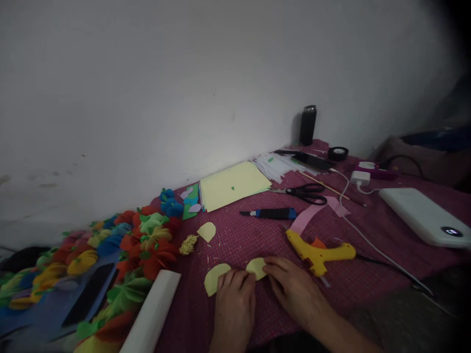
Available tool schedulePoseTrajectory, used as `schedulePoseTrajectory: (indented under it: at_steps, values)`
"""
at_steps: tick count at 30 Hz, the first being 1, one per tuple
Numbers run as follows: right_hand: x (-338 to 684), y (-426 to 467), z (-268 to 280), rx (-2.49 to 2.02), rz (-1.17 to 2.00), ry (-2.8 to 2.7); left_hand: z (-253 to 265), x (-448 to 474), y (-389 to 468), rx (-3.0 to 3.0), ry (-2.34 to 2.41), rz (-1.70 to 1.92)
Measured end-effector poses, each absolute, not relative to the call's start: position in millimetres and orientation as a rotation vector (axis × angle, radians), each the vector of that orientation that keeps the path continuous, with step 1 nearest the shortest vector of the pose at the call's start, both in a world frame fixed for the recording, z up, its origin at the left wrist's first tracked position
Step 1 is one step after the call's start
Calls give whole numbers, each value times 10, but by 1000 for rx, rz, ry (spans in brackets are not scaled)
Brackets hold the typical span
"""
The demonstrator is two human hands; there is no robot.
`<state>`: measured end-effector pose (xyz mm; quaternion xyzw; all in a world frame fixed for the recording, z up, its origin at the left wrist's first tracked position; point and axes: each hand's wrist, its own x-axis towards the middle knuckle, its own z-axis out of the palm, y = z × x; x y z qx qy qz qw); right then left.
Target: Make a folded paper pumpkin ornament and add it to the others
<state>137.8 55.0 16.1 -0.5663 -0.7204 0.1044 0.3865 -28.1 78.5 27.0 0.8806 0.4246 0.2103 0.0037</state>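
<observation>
A small pale yellow paper piece with a rounded edge lies between my hands, low over the cloth. My right hand pinches its right edge with bent fingers. The curled fingers of my left hand close at its lower left edge; the thumb is mostly hidden. Just left of that hand is a second rounded yellow paper piece, partly covered by the fingers. Farther back, a third such piece rests beside a crumpled yellowish clump.
Paper flowers and a white roll crowd the left. A yellow glue gun lies right of my hands. Behind are a utility knife, scissors and yellow sheets. A white power bank and cables occupy the right.
</observation>
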Motion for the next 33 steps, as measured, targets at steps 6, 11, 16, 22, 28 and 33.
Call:
schedulePoseTrajectory:
  at_steps: [6,11,16,22,28,33]
  values:
    - [1565,357,263,-1437,184,-1947,238,-423,672,2837,1301,910]
    - [2058,271,402,-1427,9,-1948,128,-341,547,2989,1183,925]
    - [2622,333,396,-1467,-72,-2160,-27,-184,530,3064,1287,916]
    - [2981,387,89,-1550,-1,-2345,-97,-176,507,3125,1309,870]
    - [2957,454,104,-1674,103,-2374,-190,-8,471,3045,1367,1069]
    - [2930,505,154,-1703,82,-2464,-183,41,445,3082,1391,967]
